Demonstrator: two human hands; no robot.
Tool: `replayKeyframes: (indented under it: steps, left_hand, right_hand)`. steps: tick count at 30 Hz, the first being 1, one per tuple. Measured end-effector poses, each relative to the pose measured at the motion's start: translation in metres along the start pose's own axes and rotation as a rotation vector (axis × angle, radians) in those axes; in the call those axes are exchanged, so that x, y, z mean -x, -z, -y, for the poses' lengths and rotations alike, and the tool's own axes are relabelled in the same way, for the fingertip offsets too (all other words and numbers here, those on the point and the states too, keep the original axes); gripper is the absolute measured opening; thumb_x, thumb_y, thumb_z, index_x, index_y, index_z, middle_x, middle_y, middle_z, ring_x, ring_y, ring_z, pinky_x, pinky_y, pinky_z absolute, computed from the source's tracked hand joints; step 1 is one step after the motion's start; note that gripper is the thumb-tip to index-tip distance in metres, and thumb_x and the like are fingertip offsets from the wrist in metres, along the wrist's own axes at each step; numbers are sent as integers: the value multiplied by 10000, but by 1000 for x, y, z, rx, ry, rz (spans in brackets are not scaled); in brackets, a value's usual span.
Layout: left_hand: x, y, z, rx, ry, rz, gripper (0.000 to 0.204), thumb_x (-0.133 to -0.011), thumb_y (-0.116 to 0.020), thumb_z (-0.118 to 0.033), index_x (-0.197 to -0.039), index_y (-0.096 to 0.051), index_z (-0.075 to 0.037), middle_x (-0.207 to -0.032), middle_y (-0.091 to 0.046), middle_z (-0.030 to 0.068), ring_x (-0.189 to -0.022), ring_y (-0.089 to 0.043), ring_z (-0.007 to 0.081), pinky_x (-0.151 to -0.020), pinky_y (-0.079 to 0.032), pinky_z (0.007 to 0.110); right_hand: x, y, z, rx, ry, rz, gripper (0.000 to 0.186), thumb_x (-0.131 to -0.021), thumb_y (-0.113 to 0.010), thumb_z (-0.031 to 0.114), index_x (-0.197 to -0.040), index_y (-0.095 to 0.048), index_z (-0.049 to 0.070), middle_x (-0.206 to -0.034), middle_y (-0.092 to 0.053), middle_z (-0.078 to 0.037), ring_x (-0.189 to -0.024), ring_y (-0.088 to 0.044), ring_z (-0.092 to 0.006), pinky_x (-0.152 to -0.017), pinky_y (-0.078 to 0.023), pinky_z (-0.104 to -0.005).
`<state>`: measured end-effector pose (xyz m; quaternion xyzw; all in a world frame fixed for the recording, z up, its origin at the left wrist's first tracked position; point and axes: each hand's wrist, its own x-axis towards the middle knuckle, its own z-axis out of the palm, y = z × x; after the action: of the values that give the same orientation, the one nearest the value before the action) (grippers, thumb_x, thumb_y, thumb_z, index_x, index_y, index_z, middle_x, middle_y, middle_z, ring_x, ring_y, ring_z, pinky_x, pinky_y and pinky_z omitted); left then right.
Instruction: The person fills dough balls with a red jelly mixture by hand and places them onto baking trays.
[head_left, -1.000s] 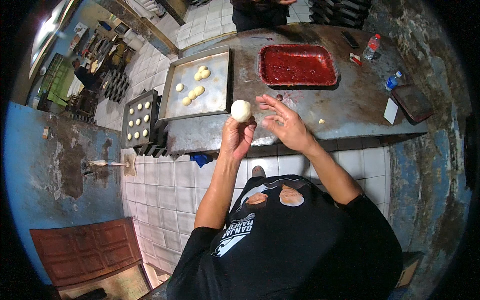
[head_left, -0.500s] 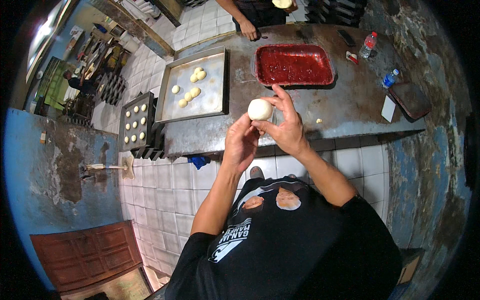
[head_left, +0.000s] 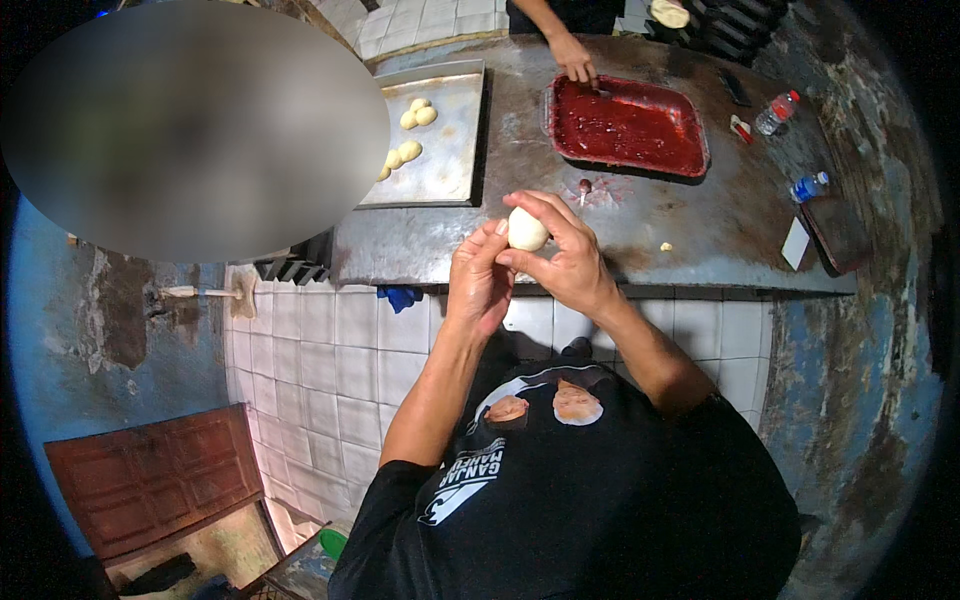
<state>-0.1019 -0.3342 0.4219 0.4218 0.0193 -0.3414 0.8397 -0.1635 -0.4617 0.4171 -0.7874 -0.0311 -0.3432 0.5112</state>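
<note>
My left hand and my right hand are closed around a pale dough ball above the near edge of the metal worktop. The right fingers arch over the ball, and the left fingertips press its side. Beyond my hands sits a tray of glossy red filling; between them lies a small spoon with dark red on it. To the left, a large metal tray holds several dough balls.
A co-worker's hand reaches the red tray's far left corner. At the right are two bottles, a white card and a dark flat object. A blue cloth hangs below the worktop. The upper left is blurred.
My right hand has closed in on the dough ball, which has moved right from my left hand alone into both. The co-worker's hand has come down to the red tray.
</note>
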Motion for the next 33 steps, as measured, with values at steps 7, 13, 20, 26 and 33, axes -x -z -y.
replayKeyframes:
  steps: [7,13,20,26,33]
  left_hand:
    - [-65,108,-34,-380,-102,-202,250,-984,-648,-218,-1156,-654,-38,-987,-661,67,-702,-581,91,-595,-495,225]
    - [-108,258,-90,-358,-198,-417,279,-1021,-592,-238,-1230,-627,-57,-1002,-690,67,-758,-595,76,-640,-498,230]
    - [-108,374,-144,-433,-106,-658,240,-1007,-617,-220,-1162,-668,-44,-979,-706,60,-749,-573,77,-682,-476,228]
    - [-125,408,-165,-399,-55,-657,282,-1000,-629,-228,-1185,-659,-17,-1005,-700,64,-790,-582,81,-730,-471,232]
    - [-160,396,-181,-467,-56,-546,251,-1009,-611,-177,-1191,-652,-11,-1027,-703,84,-852,-601,96,-768,-487,247]
  right_hand:
    - [-33,-94,-85,-307,-647,202,352,-895,-744,175,-1166,-594,6,-915,-660,-43,-838,-613,-96,-733,-514,-267]
    - [-128,-196,-168,94,-527,200,535,-903,-717,222,-1326,-482,-7,-1127,-625,-162,-1026,-612,-218,-897,-487,-343]
    - [-137,-277,-303,981,-339,713,622,-940,-639,370,-1398,-469,-14,-1430,-437,-286,-1348,-397,-424,-1138,-287,-503]
    - [-138,-294,-368,674,-315,515,649,-1003,-491,413,-1428,-429,-73,-1584,-237,-303,-1482,-212,-438,-1205,-180,-519]
    - [-222,-282,-343,109,-901,507,764,-1053,-266,534,-1572,-132,-10,-1631,-228,-187,-1527,-149,-324,-1237,-98,-471]
